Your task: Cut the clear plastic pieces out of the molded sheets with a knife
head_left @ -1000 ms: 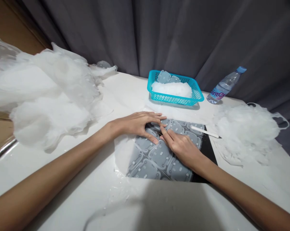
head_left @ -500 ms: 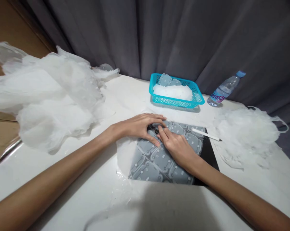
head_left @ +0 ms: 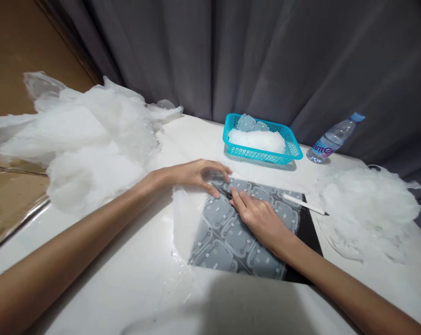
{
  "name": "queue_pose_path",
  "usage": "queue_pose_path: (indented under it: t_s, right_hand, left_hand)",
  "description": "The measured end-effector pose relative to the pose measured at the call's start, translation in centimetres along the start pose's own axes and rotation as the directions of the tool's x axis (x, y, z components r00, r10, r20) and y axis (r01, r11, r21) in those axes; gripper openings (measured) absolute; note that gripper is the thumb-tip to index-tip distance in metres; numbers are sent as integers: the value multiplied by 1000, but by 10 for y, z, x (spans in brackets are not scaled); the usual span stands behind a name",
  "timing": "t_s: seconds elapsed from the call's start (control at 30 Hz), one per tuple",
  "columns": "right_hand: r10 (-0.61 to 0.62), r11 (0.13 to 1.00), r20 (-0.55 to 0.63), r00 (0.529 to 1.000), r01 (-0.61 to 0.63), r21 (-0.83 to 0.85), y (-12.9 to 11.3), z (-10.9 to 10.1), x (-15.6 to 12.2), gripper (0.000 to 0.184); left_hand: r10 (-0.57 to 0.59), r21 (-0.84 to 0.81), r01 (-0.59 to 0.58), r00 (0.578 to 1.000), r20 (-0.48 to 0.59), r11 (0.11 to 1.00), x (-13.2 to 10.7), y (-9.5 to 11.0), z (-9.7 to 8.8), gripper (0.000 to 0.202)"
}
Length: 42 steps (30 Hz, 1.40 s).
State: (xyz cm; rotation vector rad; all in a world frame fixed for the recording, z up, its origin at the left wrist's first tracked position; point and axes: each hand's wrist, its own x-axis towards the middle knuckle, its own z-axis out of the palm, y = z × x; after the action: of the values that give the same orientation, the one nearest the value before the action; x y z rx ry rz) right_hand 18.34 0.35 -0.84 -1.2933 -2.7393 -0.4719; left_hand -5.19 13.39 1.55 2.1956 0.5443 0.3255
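A translucent sheet printed with rounded, grey-looking shapes, lines and dots lies partly over a black board. My left hand arches at the sheet's upper left, thumb and fingers apart, with the thumb tip touching it. My right hand rests on the middle of the sheet. Its fingers are closed on a dark, slim tool pointing toward the gap under my left hand; most of it is hidden, so its kind is unclear. A white pen-like tool with a dark tip lies across the upper right.
A turquoise basket at the back holds white fluffy material and clear cut pieces. Beside it stands a water bottle. Heaps of translucent film lie left and right. A grey curtain hangs behind.
My left hand has drawn slightly left, away from my right fingers, uncovering more of the dark tool. The whole view has shifted a little, moving the surroundings right and down.
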Motion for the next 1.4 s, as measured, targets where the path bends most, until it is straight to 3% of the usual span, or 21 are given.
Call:
queue_pose_path:
  t_s: [0.13,0.6,0.7,0.83,0.97,1.07,1.23,1.4]
  right_hand:
    - [-23,1000,-31,999,24,2,2,1,0,41]
    - [14,1000,77,997,-15,9,3,2,-1,48]
    - [9,1000,132,991,-11,7,4,-2,5,52]
    - [0,999,194,981,-8,36,4,-6,13,53]
    - [7,997,154,988,-18,74,3,0,17,50]
    - [20,997,114,993,-29,76,1,6,17,48]
    - [19,997,98,995,-26,75,-1,8,18,45]
    - [24,998,119,993,-31,56,-3,3,23,47]
  left_hand:
    - [40,2,-40,999,6,999,-3,-4,1,34]
    - [28,120,-29,1000,12,992,5,-9,18,71]
    - [43,130,-46,999,19,990,4,-12,18,70]
    - [-11,139,8,1000,21,990,4,-15,20,76]
    - [-64,130,61,998,19,990,3,-15,23,85]
    - [-53,56,54,998,-15,997,-1,-11,17,80]
    - [-24,19,25,1000,-12,1000,-12,-9,-5,41]
    - [-26,-8,26,1000,9,1000,-14,-15,-3,45]
